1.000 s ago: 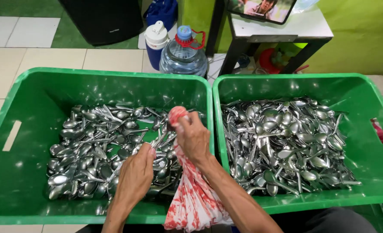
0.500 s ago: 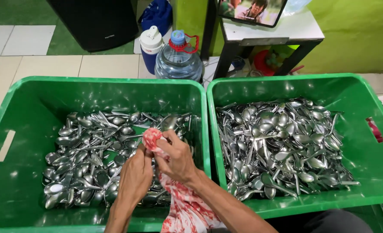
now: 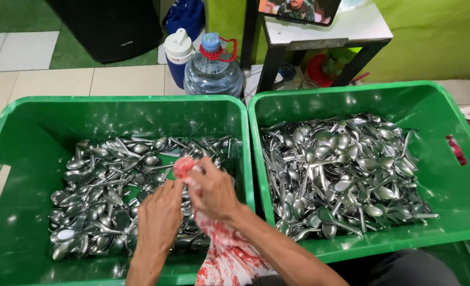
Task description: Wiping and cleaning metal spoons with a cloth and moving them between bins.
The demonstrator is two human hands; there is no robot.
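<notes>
The red-and-white cloth (image 3: 222,249) is bunched into a wad at the top and gripped in the right hand (image 3: 212,190), its loose end trailing down over the near rim of the left green crate (image 3: 18,124); the left hand (image 3: 159,214) is pressed right up against that wad, fingers curled, though I can't tell what's pinched between them. Both hands sit together over a heap of metal spoons (image 3: 108,185) in that crate, forearms coming up from the bottom edge. Touching it on the right is a second green crate (image 3: 446,111) with its own pile of spoons (image 3: 341,169).
</notes>
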